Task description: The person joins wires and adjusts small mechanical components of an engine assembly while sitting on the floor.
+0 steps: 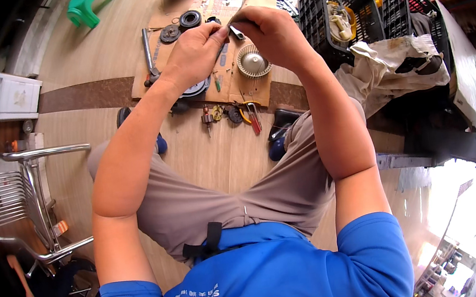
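Observation:
Over the cardboard sheet [144,80], my left hand [197,49] and my right hand [275,33] meet with fingertips pinched close together. A small dark and silver metal piece [236,32] shows at the right fingertips; its kind is not clear. Whatever the left fingers pinch is hidden by them. Just below the right hand lies a round finned fan wheel [254,61]. Partly behind my left wrist is a round part with a pale rim [197,88]. A black ring-shaped part [190,19] and a dark disc [169,34] lie beyond the left hand.
A long metal bar tool [148,53] lies on the cardboard's left. Nearer my feet are a motor armature [207,117], yellow-handled pliers [244,113] and a red-handled tool [255,122]. Black crates [345,12] stand right, a green stool [83,11] far left, a metal chair [34,193] left.

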Tool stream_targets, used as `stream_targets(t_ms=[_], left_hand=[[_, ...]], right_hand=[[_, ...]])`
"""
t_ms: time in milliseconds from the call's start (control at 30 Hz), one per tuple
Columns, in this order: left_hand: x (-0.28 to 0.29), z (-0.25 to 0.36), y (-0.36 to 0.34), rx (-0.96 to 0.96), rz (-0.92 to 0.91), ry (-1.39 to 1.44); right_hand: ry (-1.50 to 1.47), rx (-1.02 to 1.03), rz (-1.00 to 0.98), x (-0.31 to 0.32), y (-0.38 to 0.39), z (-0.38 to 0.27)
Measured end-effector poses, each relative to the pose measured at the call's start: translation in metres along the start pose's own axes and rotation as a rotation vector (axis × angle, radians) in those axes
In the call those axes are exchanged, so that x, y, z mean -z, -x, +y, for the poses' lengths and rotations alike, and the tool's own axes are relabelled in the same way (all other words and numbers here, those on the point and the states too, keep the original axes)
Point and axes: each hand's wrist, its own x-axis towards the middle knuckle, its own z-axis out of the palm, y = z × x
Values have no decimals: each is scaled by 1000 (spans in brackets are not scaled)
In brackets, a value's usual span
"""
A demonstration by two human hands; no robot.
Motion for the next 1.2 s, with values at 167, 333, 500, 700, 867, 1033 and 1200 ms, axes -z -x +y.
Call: stream_targets(t_ms=[167,333,500,700,867,1033,1200], left_hand=[[4,-2,-9,41,130,179],[5,-1,-9,243,132,526],[6,0,-7,330,90,701],[2,2,-9,320,134,758],[0,5,-9,283,152,660],[-6,6,-8,263,192,596],[-9,-2,-11,148,252,436]], right_hand=[[-59,-97,99,-9,0,-8],[-463,-318,156,-43,10,-13],[-275,-152,251,-46,13,-28],[-285,-165,228,-44,14,-35],[-221,-64,241,-48,14,-30],[-236,-72,191,-51,16,-32],[-192,-62,205,-55,16,-30]])
